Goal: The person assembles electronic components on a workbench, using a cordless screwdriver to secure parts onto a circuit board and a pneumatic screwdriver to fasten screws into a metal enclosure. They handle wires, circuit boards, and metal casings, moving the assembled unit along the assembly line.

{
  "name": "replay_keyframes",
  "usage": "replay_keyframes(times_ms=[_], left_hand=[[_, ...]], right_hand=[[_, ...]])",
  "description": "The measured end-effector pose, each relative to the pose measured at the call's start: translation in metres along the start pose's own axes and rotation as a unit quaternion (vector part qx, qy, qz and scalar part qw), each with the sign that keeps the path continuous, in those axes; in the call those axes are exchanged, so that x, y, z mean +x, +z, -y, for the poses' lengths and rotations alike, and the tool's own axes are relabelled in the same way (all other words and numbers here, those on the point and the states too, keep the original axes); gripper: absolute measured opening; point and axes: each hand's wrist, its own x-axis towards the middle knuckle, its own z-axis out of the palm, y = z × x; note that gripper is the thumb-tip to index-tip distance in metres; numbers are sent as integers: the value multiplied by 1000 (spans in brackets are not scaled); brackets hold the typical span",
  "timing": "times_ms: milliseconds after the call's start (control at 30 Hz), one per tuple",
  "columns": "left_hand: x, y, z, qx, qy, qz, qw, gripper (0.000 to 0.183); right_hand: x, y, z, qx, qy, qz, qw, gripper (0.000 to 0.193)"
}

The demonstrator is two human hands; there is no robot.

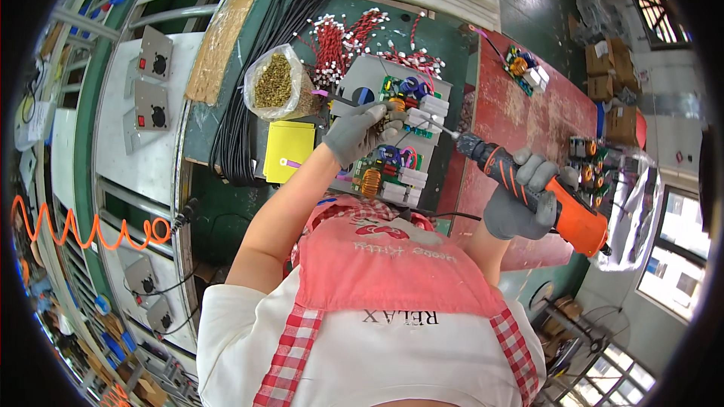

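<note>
My right hand (pixel 524 200), in a grey glove, is wrapped round an orange and black power screwdriver (pixel 579 220). Its bit points left toward the circuit boards. My left hand (pixel 353 136), also gloved, is over the upper circuit board (pixel 413 87), fingers pinched beside its copper coil; what they hold, if anything, is too small to make out. That board has blue parts and white blocks, and lies on a grey metal plate (pixel 362 69). Nearer to me is a similar circuit board (pixel 392 169) with a larger copper coil.
Left of the boards stand a clear bag of small brass-coloured parts (pixel 273 84) and yellow sheets (pixel 300 136). Black cables (pixel 232 132) run along the table's left side. Red wire bundles (pixel 328 44) lie behind. Another board (pixel 526 69) rests on the red surface (pixel 489 117) at right.
</note>
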Motion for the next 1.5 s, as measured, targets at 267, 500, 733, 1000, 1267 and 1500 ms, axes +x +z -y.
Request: replay_keyframes(times_ms=[267,500,733,1000,1267,1500], left_hand=[[-25,24,26,4,-63,-86,994,28],[-41,22,31,-12,-42,-81,996,32],[-53,32,34,114,19,-135,984,31],[-54,28,51,-28,40,-76,996,29],[-48,20,71,-42,64,-110,991,28],[-41,19,72,27,-103,-111,988,36]], right_hand=[[-23,20,16,40,4,57,998,42],[-36,24,12,34,8,31,999,44],[-42,26,12,38,37,-23,998,42],[-48,25,11,31,50,-145,988,38],[-54,18,9,18,68,-179,981,37],[-47,2,1,-45,59,-157,985,38]])
